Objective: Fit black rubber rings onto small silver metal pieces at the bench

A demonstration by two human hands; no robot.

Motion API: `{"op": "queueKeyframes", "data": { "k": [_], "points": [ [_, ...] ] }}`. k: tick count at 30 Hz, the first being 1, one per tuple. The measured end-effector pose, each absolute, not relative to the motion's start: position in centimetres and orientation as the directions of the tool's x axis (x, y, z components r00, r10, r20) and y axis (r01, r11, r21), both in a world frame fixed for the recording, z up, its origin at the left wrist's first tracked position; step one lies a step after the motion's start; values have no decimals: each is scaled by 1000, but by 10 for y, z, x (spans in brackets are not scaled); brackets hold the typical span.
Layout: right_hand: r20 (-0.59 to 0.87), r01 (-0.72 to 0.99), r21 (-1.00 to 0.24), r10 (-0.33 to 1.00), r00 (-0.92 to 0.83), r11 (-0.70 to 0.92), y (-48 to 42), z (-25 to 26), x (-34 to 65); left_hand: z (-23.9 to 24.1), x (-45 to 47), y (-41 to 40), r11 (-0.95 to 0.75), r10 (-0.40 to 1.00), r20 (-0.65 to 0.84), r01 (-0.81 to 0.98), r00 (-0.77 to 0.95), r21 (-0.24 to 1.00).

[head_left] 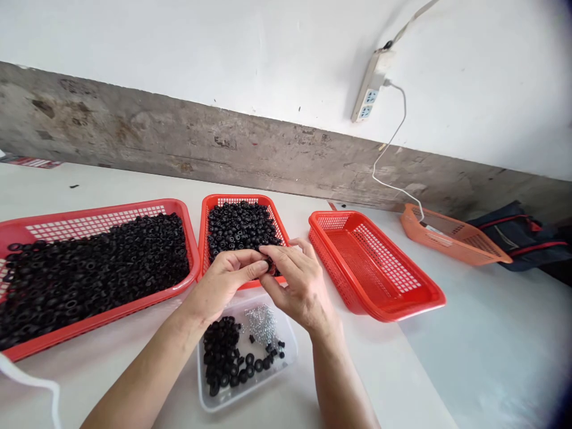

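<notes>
Fingers of the left hand (223, 286) and right hand (301, 286) pinch a small black rubber piece (271, 269) just above a clear plastic tub (292, 351), with heaped red mesh baskets (192, 265) beyond the tub.

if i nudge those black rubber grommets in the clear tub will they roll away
The black rubber grommets in the clear plastic tub look round and loosely heaped, so they would probably roll or scatter when pushed. Their matte surface suggests some grip and give, so they seem unlikely to break. Each looks small and probably light.
</notes>
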State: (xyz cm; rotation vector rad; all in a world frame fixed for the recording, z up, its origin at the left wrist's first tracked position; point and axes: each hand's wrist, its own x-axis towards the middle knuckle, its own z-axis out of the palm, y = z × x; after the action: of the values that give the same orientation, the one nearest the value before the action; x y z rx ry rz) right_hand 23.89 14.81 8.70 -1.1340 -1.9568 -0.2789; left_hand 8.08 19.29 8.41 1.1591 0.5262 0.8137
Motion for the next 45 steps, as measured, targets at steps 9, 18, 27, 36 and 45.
{"op": "queueKeyframes", "data": {
  "k": [9,18,27,36,45],
  "points": [
    [768,785,-208,594,-238,583,157,76,236,73,84,196,179,820,36,-316,571,932],
    [821,768,-262,553,-141,585,159,75,237,75,90,191,399,808,-107,-405,579,823],
    [791,679,-302,573,-213,669,152,87,242,76,83,194,626,680,-165,-447,715,639],
    [763,803,-103,565,-315,587,154,83,243,78,82,197,319,791,-12,-396,611,861],
    [762,806,-118,573,-301,581,154,82,238,79,86,192,90,878,99,-365,468,927]
  ]
}}
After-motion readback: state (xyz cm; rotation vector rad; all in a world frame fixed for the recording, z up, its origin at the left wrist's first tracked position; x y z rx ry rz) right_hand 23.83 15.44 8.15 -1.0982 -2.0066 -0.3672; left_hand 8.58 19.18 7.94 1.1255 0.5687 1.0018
